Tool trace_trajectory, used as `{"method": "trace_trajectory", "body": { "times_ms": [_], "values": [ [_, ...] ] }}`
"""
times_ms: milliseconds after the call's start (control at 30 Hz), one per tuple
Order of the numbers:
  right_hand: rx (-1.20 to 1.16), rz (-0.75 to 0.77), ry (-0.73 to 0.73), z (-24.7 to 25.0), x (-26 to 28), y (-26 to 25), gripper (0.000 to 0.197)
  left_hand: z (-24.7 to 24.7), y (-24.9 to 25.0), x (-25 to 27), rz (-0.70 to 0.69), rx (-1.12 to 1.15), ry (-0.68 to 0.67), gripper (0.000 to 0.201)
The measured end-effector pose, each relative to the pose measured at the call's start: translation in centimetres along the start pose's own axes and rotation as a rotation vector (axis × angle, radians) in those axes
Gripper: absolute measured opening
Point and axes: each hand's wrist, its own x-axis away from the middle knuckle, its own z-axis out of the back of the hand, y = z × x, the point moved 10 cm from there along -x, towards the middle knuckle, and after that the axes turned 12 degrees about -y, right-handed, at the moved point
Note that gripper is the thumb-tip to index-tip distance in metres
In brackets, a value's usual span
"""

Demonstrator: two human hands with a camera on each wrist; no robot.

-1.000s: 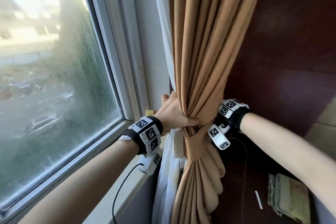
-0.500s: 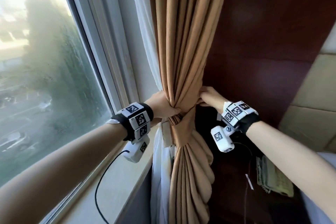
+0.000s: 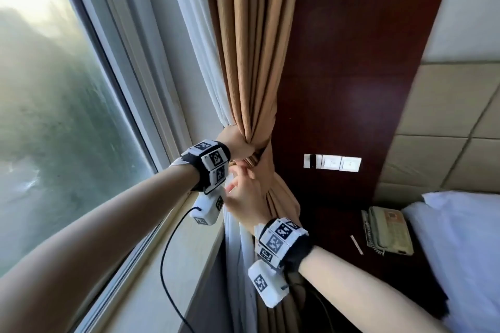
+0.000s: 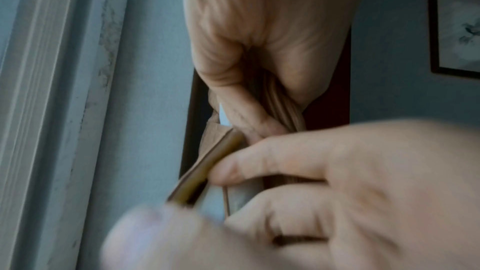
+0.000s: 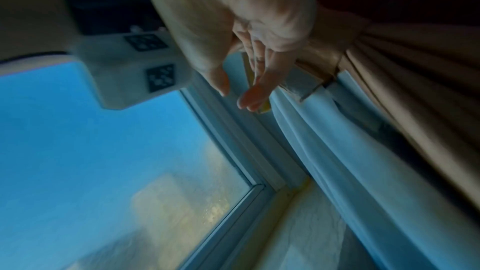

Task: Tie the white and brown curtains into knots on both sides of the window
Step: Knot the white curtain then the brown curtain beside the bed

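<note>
The ribbed curtain (image 3: 251, 62) and tieback (image 4: 205, 168) are tan; sheer (image 3: 197, 48) at nine o'clock white, panel (image 3: 351, 62) at three o'clock reddish-brown.

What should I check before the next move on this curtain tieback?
1. Left hand grips the gathered tan curtain: ok.
2. Tieback band within reach of the right hand: ok, its fingertips are at the band.
3. Right hand's hold on the band: cannot tell, the close view is blurred.
4. Band wrapped fully round the bundle: cannot tell, the far side is hidden.
5. Left wrist cable clear of the curtain: ok, it hangs over the windowsill.
</note>
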Motion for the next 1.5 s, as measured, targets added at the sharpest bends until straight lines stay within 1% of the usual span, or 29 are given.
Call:
{"method": "trace_trajectory", "body": {
  "times_ms": [67,100,133,167,200,233,267,300,333,367,400,467,500,567,667,733,767,833,867,933,1000,1067,1100,1167,1233,1300,1333,1400,1500],
  "values": [
    [-0.008,-0.004,0.094,1.4,-0.4,-0.9,0.031,-0.1,0.0,0.0,0.012,0.002,-0.002,0.043],
    [0.032,-0.016,0.138,2.2,-0.5,-1.4,0.025,-0.1,0.1,0.1,0.009,0.012,-0.004,0.043],
    [0.129,-0.035,0.223,3.6,-0.5,-2.1,0.021,-0.1,0.3,0.1,0.009,0.018,-0.006,0.042],
    [0.271,-0.041,0.363,5.2,-0.1,-3.1,0.018,-0.1,0.4,0.0,0.009,0.021,-0.006,0.041],
    [0.363,-0.038,0.439,6.1,0.0,-3.7,0.018,-0.1,0.6,-0.1,0.007,0.019,-0.007,0.042],
    [0.386,-0.057,0.409,6.0,-0.5,-3.5,0.018,-0.1,0.7,-0.2,0.005,0.01,-0.006,0.043],
    [0.419,-0.08,0.366,5.4,-1.0,-3.3,0.013,0.0,0.9,-0.3,0.005,0.0,-0.003,0.044],
    [0.411,-0.112,0.285,4.7,-1.8,-2.7,0.007,0.1,1.2,-0.4,0.002,-0.008,0.002,0.044],
    [0.349,-0.132,0.172,3.6,-2.5,-1.9,0.01,0.1,1.3,-0.4,0.002,-0.011,-0.001,0.044],
    [0.289,-0.111,0.078,2.9,-2.8,-1.3,0.012,0.1,1.4,-0.6,0.001,-0.01,-0.004,0.043],
    [0.266,-0.061,0.018,2.1,-2.9,-1.0,0.013,0.0,1.5,-0.7,0.001,-0.01,-0.012,0.043],
    [0.331,0.095,-0.169,-0.3,-2.1,-2.4,0.019,-0.5,1.5,-1.0,-0.004,0.029,-0.061,0.041],
    [0.356,0.163,-0.235,-1.5,-1.5,-3.0,0.02,-0.7,1.5,-1.0,-0.016,0.062,-0.083,0.04],
    [0.35,0.208,-0.296,-2.0,-0.8,-2.9,0.018,-0.8,1.7,-1.1,-0.047,0.065,-0.11,0.037],
    [0.431,0.176,-0.243,1.1,0.0,-0.3,0.019,0.1,1.7,-1.1,-0.106,-0.031,-0.081,0.043],
    [0.464,0.164,-0.134,3.5,0.9,1.6,0.028,0.6,2.1,-0.6,-0.167,-0.037,-0.044,0.047],
    [0.46,0.179,-0.113,4.1,1.4,1.5,0.03,0.7,2.8,-0.4,-0.202,-0.044,-0.04,0.045],
    [0.417,0.297,-0.122,3.7,2.0,0.2,0.029,0.0,4.2,-0.3,-0.276,-0.037,-0.077,0.035],
    [0.411,0.357,-0.131,3.3,2.3,-0.7,0.025,-0.5,4.6,-0.3,-0.279,-0.048,-0.108,0.031],
    [0.489,0.432,-0.131,2.8,2.8,-1.8,0.02,-1.1,4.4,-0.7,-0.223,-0.083,-0.15,0.033],
    [0.608,0.427,-0.135,2.2,2.8,-0.8,0.019,-1.0,3.6,-0.4,-0.167,-0.128,-0.163,0.034],
    [0.653,0.401,-0.114,1.7,3.1,0.4,0.012,-0.3,3.3,0.1,-0.157,-0.264,-0.122,0.038],
    [0.642,0.397,-0.112,1.6,3.2,0.5,0.01,0.1,3.3,0.5,-0.168,-0.311,-0.101,0.04],
    [0.589,0.42,-0.069,1.8,3.3,-0.4,0.008,0.5,2.9,1.0,-0.192,-0.269,-0.092,0.042],
    [0.464,0.418,-0.032,1.8,3.5,-0.9,0.011,0.0,2.4,1.0,-0.192,-0.181,-0.153,0.043],
    [0.259,0.366,-0.073,1.1,3.2,-0.2,0.015,-0.8,1.8,0.5,-0.15,-0.118,-0.222,0.04],
    [0.226,0.371,-0.062,0.9,3.2,-0.1,0.015,-1.0,1.6,0.3,-0.137,-0.109,-0.239,0.038],
    [0.207,0.393,-0.002,1.3,3.5,-0.4,0.016,-1.0,1.6,-0.2,-0.141,-0.138,-0.224,0.038],
    [0.16,0.371,0.076,3.3,3.2,-0.4,0.018,-1.1,1.7,-0.6,-0.162,-0.193,-0.196,0.041]
  ]
}}
